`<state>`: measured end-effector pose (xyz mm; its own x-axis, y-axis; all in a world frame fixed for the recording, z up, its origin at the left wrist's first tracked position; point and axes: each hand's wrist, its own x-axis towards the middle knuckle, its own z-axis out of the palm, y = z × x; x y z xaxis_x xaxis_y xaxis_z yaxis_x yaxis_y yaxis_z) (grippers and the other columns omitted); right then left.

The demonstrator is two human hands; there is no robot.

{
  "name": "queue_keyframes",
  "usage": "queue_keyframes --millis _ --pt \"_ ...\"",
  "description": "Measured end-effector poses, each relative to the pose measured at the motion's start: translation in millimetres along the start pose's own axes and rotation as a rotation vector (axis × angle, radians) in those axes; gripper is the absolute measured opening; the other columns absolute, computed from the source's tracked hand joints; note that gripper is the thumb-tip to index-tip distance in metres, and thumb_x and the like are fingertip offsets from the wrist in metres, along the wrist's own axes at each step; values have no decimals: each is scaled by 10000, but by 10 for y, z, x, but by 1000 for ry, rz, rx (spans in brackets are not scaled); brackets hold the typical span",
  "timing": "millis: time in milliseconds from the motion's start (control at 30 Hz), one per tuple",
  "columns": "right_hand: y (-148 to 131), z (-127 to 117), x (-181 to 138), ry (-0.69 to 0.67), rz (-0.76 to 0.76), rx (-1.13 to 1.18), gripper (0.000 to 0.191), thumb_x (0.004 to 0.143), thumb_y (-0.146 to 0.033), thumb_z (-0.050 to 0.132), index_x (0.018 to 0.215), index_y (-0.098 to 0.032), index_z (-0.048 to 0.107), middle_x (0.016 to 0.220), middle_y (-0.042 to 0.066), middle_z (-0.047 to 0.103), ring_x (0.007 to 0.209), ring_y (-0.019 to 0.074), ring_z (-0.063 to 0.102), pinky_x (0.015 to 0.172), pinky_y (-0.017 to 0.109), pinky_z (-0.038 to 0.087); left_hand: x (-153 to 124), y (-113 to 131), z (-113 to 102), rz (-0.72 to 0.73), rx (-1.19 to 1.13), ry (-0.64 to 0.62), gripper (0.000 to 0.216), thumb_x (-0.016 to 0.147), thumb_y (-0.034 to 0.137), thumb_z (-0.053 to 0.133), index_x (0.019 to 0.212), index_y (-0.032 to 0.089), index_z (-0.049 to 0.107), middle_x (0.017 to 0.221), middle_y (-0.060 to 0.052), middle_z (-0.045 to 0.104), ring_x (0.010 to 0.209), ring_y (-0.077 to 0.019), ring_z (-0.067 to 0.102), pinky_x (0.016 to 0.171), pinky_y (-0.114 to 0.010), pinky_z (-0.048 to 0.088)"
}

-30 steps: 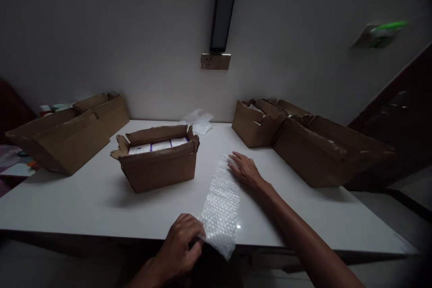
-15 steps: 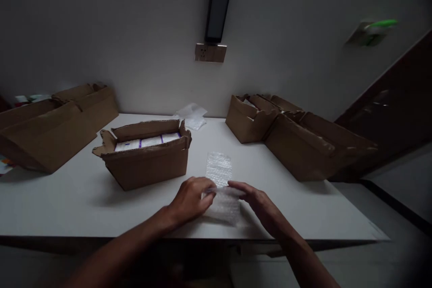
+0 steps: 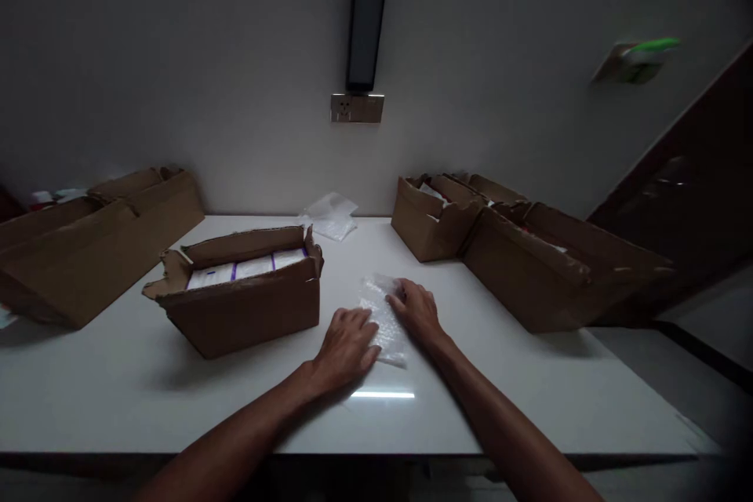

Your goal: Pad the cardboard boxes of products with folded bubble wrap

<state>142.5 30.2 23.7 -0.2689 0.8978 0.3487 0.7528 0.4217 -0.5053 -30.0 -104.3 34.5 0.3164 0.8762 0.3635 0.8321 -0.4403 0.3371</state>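
A clear bubble wrap piece (image 3: 385, 333) lies on the white table in front of me, between my two hands. My left hand (image 3: 347, 347) rests at its left edge, fingers spread and laid down on it. At its far right edge, the fingers and thumb of my right hand (image 3: 419, 312) are bent in around the plastic. Anything inside the wrap is too unclear to make out. Left of my hands stands an open cardboard box (image 3: 252, 314) with white, purple-edged packs (image 3: 252, 267) in it.
More clear plastic wrap (image 3: 332, 213) lies at the back by the wall. Cardboard boxes (image 3: 111, 243) line the left side, and others (image 3: 518, 267) stand along the right. A wall socket (image 3: 357, 108) sits above the table (image 3: 235, 408).
The raised near part of the bubble wrap now lies flat. My left hand has let go of its edge and spread on it; my right hand has reached to the far edge. The view has shifted slightly.
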Motion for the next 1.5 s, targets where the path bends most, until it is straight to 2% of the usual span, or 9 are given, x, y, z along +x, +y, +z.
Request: queue_keyframes --millis 167,400,667,800,1000,1133,1267,1367,1500 --pt "45 90 -38 55 -36 -147 536 852 -324 606 1355 -173 500 1359 153 560 1182 314 506 987 444 332 -1 35 -49 -47 -40 -66 204 891 381 573 979 199 603 1132 -64 623 1112 -235 532 1010 -406 376" --pt "105 88 19 -45 -21 -213 462 885 -380 567 1310 -200 547 1313 124 606 1186 302 518 1001 441 333 -55 63 -12 -28 54 -101 333 783 448 655 965 175 604 1071 -88 604 1059 -263 500 991 -425 365" --pt "-74 -155 309 -346 -66 -179 491 751 -260 605 1235 -178 612 1078 62 731 961 222 677 824 305 483 -51 -69 -80 57 119 -146 75 826 187 599 900 184 600 1047 -56 644 1029 -219 545 909 -356 422" --pt "-6 -433 -157 -412 -71 -227 409 768 -350 617 1151 -214 659 927 67 755 859 270 702 729 342 494 -353 -276 -291 97 123 -175 98 897 139 532 893 183 619 1075 -58 677 1069 -215 572 943 -355 430" --pt "-356 -571 -963 -51 -246 -233 375 909 -442 518 1156 -197 657 1129 131 709 1028 294 652 894 450 467 -781 -119 -415 55 47 -21 377 821 40 516 1171 157 597 1347 -115 593 1305 -275 469 1089 -438 370" --pt "-606 -269 -1036 -280 -514 -131 332 925 -276 496 1212 -236 656 1299 99 649 1200 261 576 981 441 442 -745 24 -276 63 -69 -131 203 826 87 539 968 164 663 1130 -94 690 1129 -255 591 992 -421 455" --pt "-175 -361 -924 -199 -263 -84 381 977 -388 398 1176 -225 679 1283 99 661 1209 270 572 1016 486 424 -798 -142 -324 -28 -310 -116 186 806 191 628 979 214 692 1178 -50 697 1153 -216 608 1029 -379 450" --pt "98 -539 -808 -66 -37 -120 441 951 -471 402 1142 -189 681 1230 124 683 1192 306 577 1015 511 415 -881 -258 -422 -198 -310 78 246 832 239 586 1056 211 684 1189 -82 683 1114 -222 620 983 -377 480" --pt "-57 -402 -777 -102 19 -167 461 889 -491 470 1125 -148 666 1280 171 646 1242 354 537 1041 536 378 -833 -218 -375 -456 -57 160 203 853 328 565 942 181 673 964 -106 675 962 -284 604 909 -471 472"
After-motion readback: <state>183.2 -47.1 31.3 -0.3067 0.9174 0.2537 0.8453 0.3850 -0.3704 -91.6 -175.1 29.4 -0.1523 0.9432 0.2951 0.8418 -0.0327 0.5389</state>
